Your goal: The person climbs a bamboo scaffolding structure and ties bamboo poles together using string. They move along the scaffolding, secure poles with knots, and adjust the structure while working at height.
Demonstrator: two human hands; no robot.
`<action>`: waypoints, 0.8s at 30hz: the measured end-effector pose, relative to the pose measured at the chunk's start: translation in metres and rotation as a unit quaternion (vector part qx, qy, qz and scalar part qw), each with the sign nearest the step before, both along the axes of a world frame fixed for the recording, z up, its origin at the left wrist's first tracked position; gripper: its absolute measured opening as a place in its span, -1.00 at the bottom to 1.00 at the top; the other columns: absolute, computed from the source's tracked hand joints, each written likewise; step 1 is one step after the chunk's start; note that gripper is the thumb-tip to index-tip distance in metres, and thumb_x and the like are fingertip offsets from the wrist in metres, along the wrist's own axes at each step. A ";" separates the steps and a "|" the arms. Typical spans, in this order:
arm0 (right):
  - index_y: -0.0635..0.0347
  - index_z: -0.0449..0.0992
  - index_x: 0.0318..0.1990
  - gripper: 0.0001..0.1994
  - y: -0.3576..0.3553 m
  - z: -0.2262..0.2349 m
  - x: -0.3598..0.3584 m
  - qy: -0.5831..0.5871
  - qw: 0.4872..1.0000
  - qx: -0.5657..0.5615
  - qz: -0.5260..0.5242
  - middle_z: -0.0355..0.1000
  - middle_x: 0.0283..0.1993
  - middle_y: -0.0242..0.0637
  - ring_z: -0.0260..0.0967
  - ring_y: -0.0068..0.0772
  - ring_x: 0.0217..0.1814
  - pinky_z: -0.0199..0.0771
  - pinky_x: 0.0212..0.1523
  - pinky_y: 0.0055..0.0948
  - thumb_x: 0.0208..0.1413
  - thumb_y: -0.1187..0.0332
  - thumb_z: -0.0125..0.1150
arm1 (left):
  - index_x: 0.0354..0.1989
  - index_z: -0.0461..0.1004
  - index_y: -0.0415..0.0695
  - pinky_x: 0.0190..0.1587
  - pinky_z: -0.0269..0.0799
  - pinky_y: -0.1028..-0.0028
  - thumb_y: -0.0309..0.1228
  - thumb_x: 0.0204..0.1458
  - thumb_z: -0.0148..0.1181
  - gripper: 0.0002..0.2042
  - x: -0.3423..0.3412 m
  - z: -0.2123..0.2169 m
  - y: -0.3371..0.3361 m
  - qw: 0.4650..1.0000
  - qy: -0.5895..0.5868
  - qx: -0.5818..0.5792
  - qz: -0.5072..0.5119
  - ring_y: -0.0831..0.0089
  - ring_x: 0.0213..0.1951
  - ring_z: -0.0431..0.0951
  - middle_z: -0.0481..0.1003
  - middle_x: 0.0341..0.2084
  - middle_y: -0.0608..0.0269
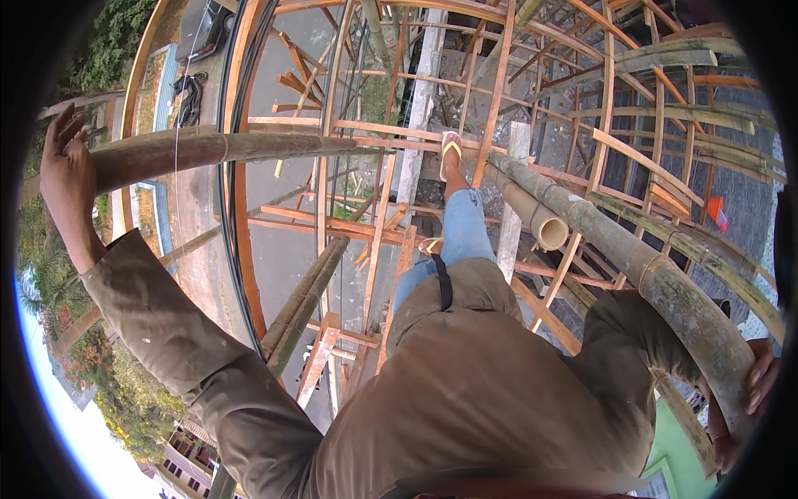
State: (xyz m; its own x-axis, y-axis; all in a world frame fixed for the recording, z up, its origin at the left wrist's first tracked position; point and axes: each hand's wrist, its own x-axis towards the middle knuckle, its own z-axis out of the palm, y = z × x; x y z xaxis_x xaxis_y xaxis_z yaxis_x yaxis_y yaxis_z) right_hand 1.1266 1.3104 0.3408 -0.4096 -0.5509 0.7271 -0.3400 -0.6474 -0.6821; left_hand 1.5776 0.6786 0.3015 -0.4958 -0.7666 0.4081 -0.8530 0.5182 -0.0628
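Note:
My left hand (pixel 68 179) presses its palm against a thick bamboo pole (pixel 174 160) at the left. Its fingers stretch past the pole, slightly bent and apart; the thumb is hidden. At the lower right my right hand (pixel 758 378) is wrapped round another long bamboo pole (pixel 644 270), which slants up toward the middle. Part of that hand lies behind the pole. Below me, one sandalled foot (pixel 451 154) stands on a narrow wooden beam (pixel 399 129). The other foot (pixel 431 245) shows only partly, by my leg.
Crossing timber and bamboo form a frame high above a grey road (pixel 283 200). A cut bamboo end (pixel 549 231) juts out near my leg. Black cables (pixel 224 200) run down the left. A tiled roof (pixel 736 208) lies right, and a parked car (pixel 205 29) stands far below.

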 end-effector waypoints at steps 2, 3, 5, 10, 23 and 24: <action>0.14 0.45 -0.20 -0.35 0.003 -0.004 0.004 -0.045 0.998 0.003 0.031 0.41 -0.23 -0.51 0.38 -0.57 -0.22 0.26 -0.08 -0.56 -0.30 -0.08 0.67 | 0.18 0.47 -0.01 0.07 0.50 0.39 -0.53 0.19 -0.08 -0.60 -0.015 -0.002 0.019 0.996 0.080 0.026 0.025 0.30 0.01 0.64 0.61 -0.01 0.14; 0.13 0.47 -0.22 -0.36 0.004 -0.007 0.006 -0.039 0.999 -0.011 -0.002 0.41 -0.23 -0.52 0.38 -0.58 -0.22 0.25 -0.07 -0.57 -0.32 -0.09 0.68 | 0.17 0.48 -0.02 0.04 0.51 0.37 -0.56 0.18 -0.08 -0.60 -0.021 -0.002 0.026 0.994 0.097 0.018 0.038 0.29 -0.02 0.65 0.62 -0.03 0.13; 0.19 0.47 -0.25 -0.37 0.009 -0.013 0.001 0.031 0.999 -0.026 -0.032 0.43 -0.26 -0.51 0.42 -0.56 -0.23 0.33 -0.07 -0.58 -0.31 -0.05 0.70 | 0.14 0.50 -0.06 -0.03 0.53 0.34 -0.61 0.15 -0.09 -0.59 -0.032 0.000 0.039 0.991 0.119 0.010 0.063 0.27 -0.06 0.66 0.63 -0.08 0.08; 0.32 0.40 -0.16 -0.38 0.025 -0.018 -0.009 0.035 0.997 -0.005 0.067 0.55 -0.40 -0.26 0.59 -0.37 -0.34 0.59 -0.04 -0.54 -0.29 0.24 0.71 | 0.05 0.51 -0.20 -0.18 0.53 0.34 -0.71 0.09 -0.18 -0.59 -0.047 0.003 0.054 0.980 0.197 0.026 0.014 0.23 -0.27 0.65 0.62 -0.30 -0.04; 0.19 0.19 0.13 -0.10 -0.009 0.008 0.019 0.068 0.993 0.090 -0.017 0.55 -0.32 -0.34 0.56 -0.39 -0.37 0.63 -0.29 -0.43 -0.37 0.31 0.73 | -0.14 0.46 -0.34 -0.16 0.54 0.31 -0.70 0.10 -0.22 -0.72 -0.050 -0.003 0.060 0.977 0.210 0.027 0.040 0.19 -0.27 0.63 0.59 -0.33 -0.02; 0.23 0.18 0.07 -0.09 -0.004 0.001 0.019 0.072 0.995 0.062 -0.033 0.55 -0.38 -0.31 0.56 -0.40 -0.43 0.65 -0.32 -0.47 -0.44 0.34 0.77 | -0.15 0.45 -0.34 -0.16 0.55 0.31 -0.70 0.11 -0.22 -0.73 -0.050 -0.003 0.062 0.977 0.209 0.027 0.042 0.18 -0.28 0.63 0.59 -0.33 -0.02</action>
State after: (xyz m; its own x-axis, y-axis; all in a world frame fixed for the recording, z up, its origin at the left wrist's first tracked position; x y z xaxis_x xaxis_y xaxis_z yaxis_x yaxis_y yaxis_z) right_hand 1.1451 1.3068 0.3423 -0.3452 -0.6152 0.7088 -0.4789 -0.5341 -0.6968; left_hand 1.5278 0.7408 0.2989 -0.2279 -0.8232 0.5199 -0.8382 0.4376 0.3256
